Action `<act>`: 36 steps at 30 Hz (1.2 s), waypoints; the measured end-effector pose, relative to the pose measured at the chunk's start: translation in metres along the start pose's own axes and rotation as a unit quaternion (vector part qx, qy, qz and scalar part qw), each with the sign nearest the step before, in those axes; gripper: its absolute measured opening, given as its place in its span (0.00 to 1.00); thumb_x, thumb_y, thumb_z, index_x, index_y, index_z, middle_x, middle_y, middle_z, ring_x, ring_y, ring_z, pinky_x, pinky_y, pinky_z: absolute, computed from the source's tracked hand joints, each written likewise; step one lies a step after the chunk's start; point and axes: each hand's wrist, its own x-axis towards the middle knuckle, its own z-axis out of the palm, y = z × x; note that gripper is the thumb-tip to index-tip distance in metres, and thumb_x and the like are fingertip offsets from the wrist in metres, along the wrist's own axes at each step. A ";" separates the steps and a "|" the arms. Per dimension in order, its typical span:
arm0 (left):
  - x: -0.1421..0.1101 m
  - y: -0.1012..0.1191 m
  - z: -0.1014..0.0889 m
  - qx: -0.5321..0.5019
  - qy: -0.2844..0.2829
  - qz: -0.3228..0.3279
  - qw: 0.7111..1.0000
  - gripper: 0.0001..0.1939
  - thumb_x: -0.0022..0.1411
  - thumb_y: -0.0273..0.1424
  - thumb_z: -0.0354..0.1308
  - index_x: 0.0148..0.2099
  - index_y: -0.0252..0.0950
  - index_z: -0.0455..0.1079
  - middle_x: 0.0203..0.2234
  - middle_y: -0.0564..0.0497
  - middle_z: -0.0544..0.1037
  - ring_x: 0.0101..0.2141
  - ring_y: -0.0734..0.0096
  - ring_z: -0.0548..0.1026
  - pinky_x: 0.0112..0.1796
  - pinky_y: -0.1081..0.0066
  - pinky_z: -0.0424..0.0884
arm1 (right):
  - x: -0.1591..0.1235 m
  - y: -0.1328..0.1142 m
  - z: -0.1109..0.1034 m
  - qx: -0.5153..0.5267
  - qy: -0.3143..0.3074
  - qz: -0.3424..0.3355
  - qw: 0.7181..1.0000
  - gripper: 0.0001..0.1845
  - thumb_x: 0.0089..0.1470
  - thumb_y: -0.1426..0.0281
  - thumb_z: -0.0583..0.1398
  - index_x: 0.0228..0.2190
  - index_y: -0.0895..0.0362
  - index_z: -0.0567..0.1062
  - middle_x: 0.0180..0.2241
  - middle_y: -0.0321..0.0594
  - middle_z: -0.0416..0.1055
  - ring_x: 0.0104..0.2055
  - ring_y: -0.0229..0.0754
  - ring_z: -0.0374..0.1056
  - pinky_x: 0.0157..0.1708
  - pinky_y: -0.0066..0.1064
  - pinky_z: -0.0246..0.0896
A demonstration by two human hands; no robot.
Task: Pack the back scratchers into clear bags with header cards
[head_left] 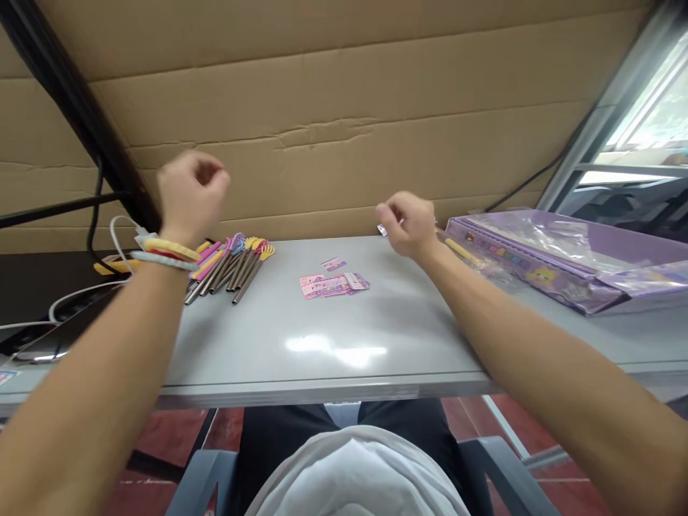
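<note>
My left hand [192, 188] is raised at the left, slightly blurred, with its fingers curled into a loose fist. No object shows in it. Just below it, a bundle of dark metallic tubes with colourful looped tops [239, 265] lies on the table. Further right, my right hand [409, 223] is also closed, above the table's far side. A shiny scrap [383, 230] peeks out beside its fingers; I cannot tell whether it is held or lies behind. Small pink and purple printed cards [330, 285] lie in a loose pile between the hands, with one card [334, 264] apart behind them.
On the right sits an open purple box [521, 261] with clear plastic inside, and clear wrapping [484, 265] beside it. White cables [80, 290] and a dark device [48, 344] occupy the left end. A cardboard wall [322, 143] rises behind the grey table [258, 344].
</note>
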 end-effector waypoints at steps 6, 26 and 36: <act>-0.025 -0.036 0.062 0.107 -0.120 -0.103 0.982 0.16 0.56 0.34 0.51 0.42 0.33 0.74 0.38 0.43 0.78 0.41 0.56 0.73 0.41 0.64 0.67 | -0.036 0.022 0.024 0.001 -0.190 0.115 0.975 0.16 0.52 0.60 0.52 0.19 0.56 0.62 0.20 0.37 0.65 0.24 0.37 0.58 0.26 0.30 0.49; -0.038 -0.066 0.075 0.243 -0.183 -0.112 0.946 0.18 0.57 0.33 0.48 0.44 0.31 0.72 0.42 0.36 0.75 0.43 0.50 0.73 0.38 0.61 0.69 | -0.040 0.024 0.027 0.028 -0.350 0.142 0.926 0.15 0.49 0.59 0.53 0.20 0.57 0.64 0.22 0.36 0.67 0.25 0.36 0.59 0.26 0.28 0.50; -0.035 -0.069 0.084 0.225 -0.168 -0.136 0.950 0.16 0.58 0.27 0.46 0.43 0.27 0.71 0.40 0.33 0.75 0.42 0.51 0.74 0.38 0.61 0.68 | -0.041 0.026 0.028 0.028 -0.360 0.137 0.922 0.15 0.50 0.60 0.53 0.20 0.57 0.65 0.22 0.36 0.67 0.25 0.36 0.60 0.26 0.27 0.50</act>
